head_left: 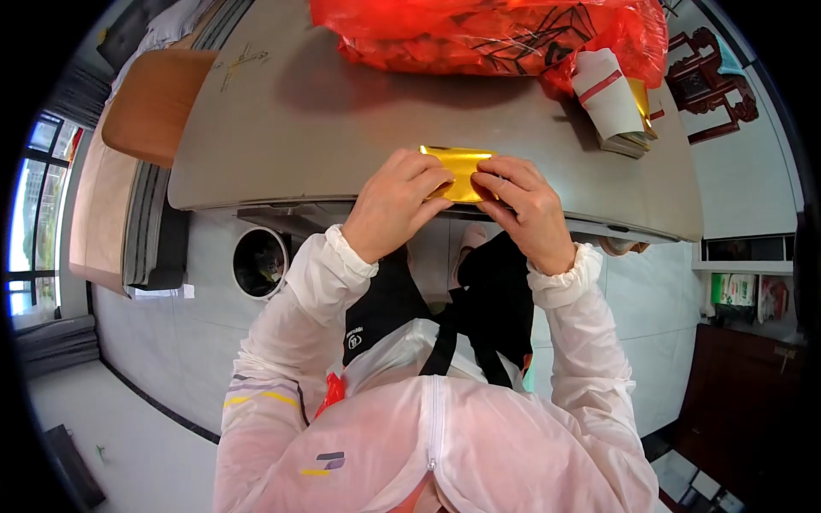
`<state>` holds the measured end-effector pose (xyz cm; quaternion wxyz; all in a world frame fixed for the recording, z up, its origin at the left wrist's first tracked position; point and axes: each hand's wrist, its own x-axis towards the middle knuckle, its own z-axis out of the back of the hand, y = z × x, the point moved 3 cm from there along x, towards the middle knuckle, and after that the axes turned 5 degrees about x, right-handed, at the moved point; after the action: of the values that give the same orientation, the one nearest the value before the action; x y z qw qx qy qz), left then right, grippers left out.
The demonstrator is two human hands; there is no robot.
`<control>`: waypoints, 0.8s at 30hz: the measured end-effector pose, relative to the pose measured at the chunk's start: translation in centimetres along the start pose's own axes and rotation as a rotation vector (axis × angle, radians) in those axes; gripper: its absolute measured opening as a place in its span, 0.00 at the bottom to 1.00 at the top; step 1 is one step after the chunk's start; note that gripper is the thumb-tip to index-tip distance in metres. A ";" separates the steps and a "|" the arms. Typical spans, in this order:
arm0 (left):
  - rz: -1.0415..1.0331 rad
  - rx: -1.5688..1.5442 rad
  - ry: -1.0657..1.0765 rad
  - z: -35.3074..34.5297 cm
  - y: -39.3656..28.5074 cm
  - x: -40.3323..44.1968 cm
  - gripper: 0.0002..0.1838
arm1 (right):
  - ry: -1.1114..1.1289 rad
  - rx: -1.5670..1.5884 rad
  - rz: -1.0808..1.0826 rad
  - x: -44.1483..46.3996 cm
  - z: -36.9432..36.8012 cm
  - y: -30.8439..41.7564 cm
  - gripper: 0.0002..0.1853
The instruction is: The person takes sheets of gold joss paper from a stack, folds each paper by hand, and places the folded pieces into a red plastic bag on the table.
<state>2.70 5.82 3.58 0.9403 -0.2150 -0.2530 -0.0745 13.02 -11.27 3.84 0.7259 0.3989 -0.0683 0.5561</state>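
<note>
Between my two hands, at the front edge of the table, is a sheet of shiny gold foil paper. My left hand pinches its left side, thumb and fingers closed on it. On the right side my right hand grips the same sheet, fingers bent over its edge. Part of the paper is hidden under the fingers. Beyond it, to the right, a stack of gold paper wrapped in a white band with red stripes leans on the table.
A large red plastic bag fills the table's far side. The grey table has a brown chair at its left. A waste bin stands on the floor below, left of my legs. A shelf is at the right.
</note>
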 end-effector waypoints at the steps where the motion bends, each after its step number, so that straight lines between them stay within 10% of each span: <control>1: 0.005 -0.004 0.005 0.0 0.0 0.0 0.16 | -0.002 0.001 0.002 0.0 0.0 0.0 0.19; 24: 0.159 -0.091 -0.036 -0.8 0.9 1.5 0.13 | -0.026 0.085 -0.149 1.2 -0.1 -1.1 0.11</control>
<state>4.56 6.20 3.39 0.9278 -0.2781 -0.2485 -0.0069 14.34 -10.38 3.83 0.7466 0.4405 -0.0241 0.4980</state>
